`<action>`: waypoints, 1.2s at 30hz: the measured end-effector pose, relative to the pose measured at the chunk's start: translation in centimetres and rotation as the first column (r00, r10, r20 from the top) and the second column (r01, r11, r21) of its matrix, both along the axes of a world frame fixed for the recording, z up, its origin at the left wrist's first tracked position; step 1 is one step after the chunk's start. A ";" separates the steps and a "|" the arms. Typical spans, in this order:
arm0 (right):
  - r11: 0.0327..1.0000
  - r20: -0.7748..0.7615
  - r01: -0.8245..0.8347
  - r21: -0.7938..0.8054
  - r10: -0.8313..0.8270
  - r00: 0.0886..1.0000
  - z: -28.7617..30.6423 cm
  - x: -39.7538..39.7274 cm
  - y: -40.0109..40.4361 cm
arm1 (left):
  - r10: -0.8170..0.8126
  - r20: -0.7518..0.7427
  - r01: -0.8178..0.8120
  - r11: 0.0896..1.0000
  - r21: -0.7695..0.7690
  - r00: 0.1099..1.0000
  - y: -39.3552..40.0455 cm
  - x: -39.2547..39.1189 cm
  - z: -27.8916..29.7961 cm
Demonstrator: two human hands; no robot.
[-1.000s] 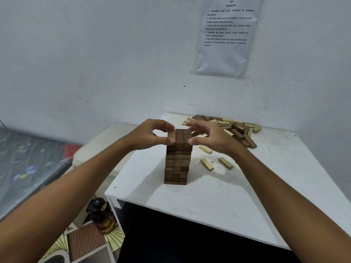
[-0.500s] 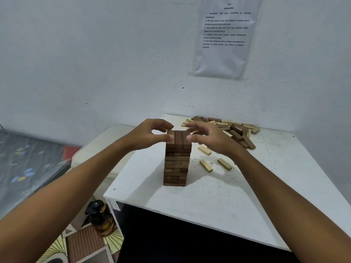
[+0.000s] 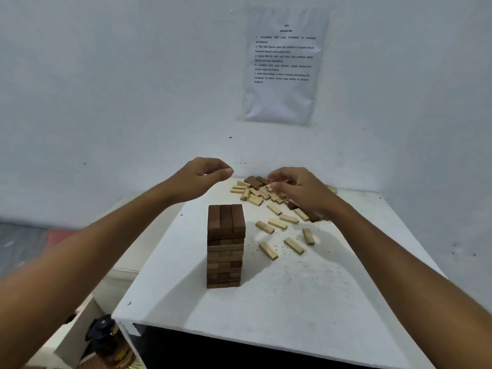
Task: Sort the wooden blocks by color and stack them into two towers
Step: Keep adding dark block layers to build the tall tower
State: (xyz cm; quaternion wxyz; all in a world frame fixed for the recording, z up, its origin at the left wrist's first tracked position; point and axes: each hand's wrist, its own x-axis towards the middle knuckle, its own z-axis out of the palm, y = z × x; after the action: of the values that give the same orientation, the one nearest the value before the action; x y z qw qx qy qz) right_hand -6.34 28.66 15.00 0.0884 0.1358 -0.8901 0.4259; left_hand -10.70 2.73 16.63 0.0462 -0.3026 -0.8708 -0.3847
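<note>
A tower of dark brown blocks (image 3: 225, 246) stands near the middle of the white table (image 3: 279, 310), its top layer made of three dark blocks side by side. Behind it, by the wall, lies a pile of light and dark blocks (image 3: 255, 189). Several light blocks (image 3: 277, 237) are scattered to the tower's right. My left hand (image 3: 202, 179) hovers above and behind the tower, fingers loosely curled, holding nothing. My right hand (image 3: 300, 191) is over the pile with its fingers curled down among the blocks; whether it grips one is hidden.
A printed sheet (image 3: 285, 65) hangs on the white wall behind the table. A dark bottle (image 3: 109, 342) stands on the floor at the table's front left corner. A white cushion or seat (image 3: 125, 265) sits left of the table.
Both hands have left the tower's top. The left hand rose up and back; the right hand moved back and right to the block pile. The tower stands free.
</note>
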 end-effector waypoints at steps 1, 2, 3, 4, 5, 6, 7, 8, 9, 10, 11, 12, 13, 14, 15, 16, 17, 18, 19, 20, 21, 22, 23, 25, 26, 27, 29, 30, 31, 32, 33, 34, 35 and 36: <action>1.000 -0.007 0.021 0.007 -0.021 1.000 0.1 -0.7 0.6 | -0.004 -0.001 0.004 1.000 -0.004 1.000 0.2 -0.8 0.1; 0.999 -0.012 0.041 0.022 -0.041 0.999 0.2 -1.4 1.1 | -0.004 0.001 0.004 1.000 -0.007 1.000 0.3 -1.7 0.1; 0.998 -0.014 0.056 0.038 -0.056 0.998 0.2 -2.1 1.6 | -0.003 0.005 0.003 1.000 -0.011 1.000 0.4 -2.5 -0.1; 0.997 -0.015 0.068 0.048 -0.068 0.998 0.1 -3.1 2.1 | -0.001 0.004 0.001 1.000 -0.022 1.000 0.6 -3.6 -0.3; 0.995 -0.017 0.079 0.054 -0.078 0.997 0.0 -4.1 2.6 | -0.002 0.000 0.002 0.999 -0.038 1.000 0.8 -4.7 -0.6; 0.994 -0.018 0.088 0.059 -0.087 0.996 -0.2 -5.2 3.0 | -0.001 -0.004 0.001 0.999 -0.054 1.000 1.0 -5.9 -1.0; 0.993 -0.015 0.098 0.062 -0.098 0.995 -0.5 -6.2 3.5 | 0.002 -0.008 -0.002 0.998 -0.069 1.000 1.2 -7.1 -1.6; 0.992 -0.009 0.110 0.061 -0.110 0.994 -0.9 -7.2 3.9 | 0.006 -0.016 -0.007 0.996 -0.085 1.000 1.5 -8.2 -2.2; 0.991 0.000 0.124 0.055 -0.125 0.992 -1.5 -8.5 4.4 | 0.007 -0.023 -0.010 0.995 -0.099 1.000 1.8 -9.5 -3.0; 0.989 0.010 0.142 0.046 -0.143 0.990 -2.2 -9.7 4.8 | 0.007 -0.027 -0.010 0.994 -0.112 1.000 2.2 -10.8 -3.8; 0.986 0.016 0.159 0.042 -0.160 0.987 -2.9 -11.0 5.2 | 0.005 -0.023 -0.007 0.992 -0.125 1.000 2.7 -12.1 -4.6; 0.984 0.022 0.173 0.039 -0.174 0.984 -3.7 -12.3 5.5 | 0.004 -0.018 -0.006 0.990 -0.137 1.000 3.2 -13.3 -5.6; 0.982 0.028 0.183 0.040 -0.184 0.983 -4.5 -13.5 5.7 | 0.006 -0.012 -0.008 0.989 -0.150 1.000 3.6 -14.4 -6.4; 0.981 0.037 0.190 0.043 -0.192 0.981 -5.4 -14.9 5.8 | 0.013 -0.008 -0.014 0.986 -0.165 1.000 4.2 -15.7 -7.4; 0.979 0.045 0.196 0.049 -0.198 0.979 -6.2 -16.2 5.9 | 0.023 -0.006 -0.024 0.983 -0.181 1.000 4.7 -17.0 -8.3; 0.978 0.051 0.200 0.056 -0.203 0.978 -7.1 -17.6 5.8 | 0.029 -0.013 -0.031 0.979 -0.202 0.999 5.2 -18.2 -9.2; 0.977 0.058 0.201 0.066 -0.205 0.977 -7.9 -19.0 5.7 | 0.028 -0.030 -0.034 0.974 -0.224 0.999 5.8 -19.4 -10.0; 0.976 0.065 0.202 0.081 -0.207 0.976 -8.6 -20.1 5.5 | 0.019 -0.054 -0.032 0.968 -0.249 0.998 6.3 -20.2 -10.6; 0.974 0.068 0.199 0.105 -0.207 0.976 -9.2 -21.3 5.3 | 0.000 -0.075 -0.020 0.963 -0.270 0.997 6.9 -21.2 -11.1; 0.972 0.067 0.194 0.130 -0.204 0.977 -9.7 -22.5 5.0 | -0.026 -0.089 0.000 0.958 -0.286 0.996 7.4 -21.9 -11.5; 0.970 0.066 0.189 0.150 -0.201 0.977 -10.2 -23.6 4.8 | -0.057 -0.102 0.024 0.955 -0.297 0.993 8.0 -22.6 -11.8; 0.968 0.063 0.191 0.165 -0.203 0.977 -10.6 -24.5 4.6 | -0.083 -0.110 0.046 0.951 -0.306 0.990 8.5 -23.2 -12.1; 0.963 0.055 0.198 0.182 -0.211 0.976 -10.9 -25.3 4.3 | -0.100 -0.113 0.060 0.948 -0.313 0.989 9.0 -23.6 -12.3; 0.945 0.031 0.219 0.242 -0.233 0.972 -11.7 -26.7 3.9 | -0.104 -0.106 0.064 0.942 -0.330 0.989 9.8 -24.8 -13.2; 0.929 0.018 0.223 0.294 -0.238 0.971 -12.0 -27.3 3.7 | -0.099 -0.095 0.060 0.936 -0.347 0.991 10.1 -25.3 -13.7; 0.907 0.011 0.224 0.358 -0.244 0.970 -12.2 -27.8 3.4 | -0.089 -0.086 0.051 0.930 -0.365 0.992 10.3 -25.6 -14.1; 0.864 0.014 0.216 0.455 -0.250 0.968 -12.7 -28.6 3.0 | -0.070 -0.081 0.036 0.931 -0.363 0.994 10.6 -25.9 -14.6; 0.855 0.029 0.210 0.475 -0.253 0.967 -12.9 -28.9 2.8 | -0.061 -0.087 0.027 0.937 -0.348 0.994 10.7 -25.9 -14.8; 0.851 0.056 0.200 0.486 -0.258 0.964 -12.9 -29.2 2.7 | -0.052 -0.097 0.017 0.943 -0.331 0.994 10.8 -25.9 -15.0; 0.853 0.082 0.189 0.487 -0.260 0.962 -13.0 -29.4 2.6 | -0.038 -0.100 0.005 0.950 -0.313 0.994 10.9 -26.0 -15.0; 0.854 0.103 0.185 0.487 -0.267 0.958 -12.9 -29.5 2.5 | -0.020 -0.094 -0.008 0.956 -0.292 0.995 10.9 -26.1 -15.1; 0.854 0.111 0.190 0.484 -0.276 0.955 -12.9 -29.6 2.5 | -0.002 -0.081 -0.020 0.963 -0.269 0.997 10.9 -26.2 -15.0; 0.851 0.117 0.200 0.486 -0.290 0.950 -12.9 -29.6 2.4 | 0.014 -0.066 -0.030 0.968 -0.248 0.998 10.9 -26.3 -15.0; 0.845 0.115 0.211 0.491 -0.303 0.946 -12.9 -29.6 2.3 | 0.026 -0.052 -0.037 0.972 -0.232 0.998 11.0 -26.3 -15.0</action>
State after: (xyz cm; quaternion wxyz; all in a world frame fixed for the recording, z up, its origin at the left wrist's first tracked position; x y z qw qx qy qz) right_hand -35.94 31.00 2.08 0.0245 -0.0085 -0.9812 0.1913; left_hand -37.03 13.70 1.59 0.0374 -0.3012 -0.9133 -0.2717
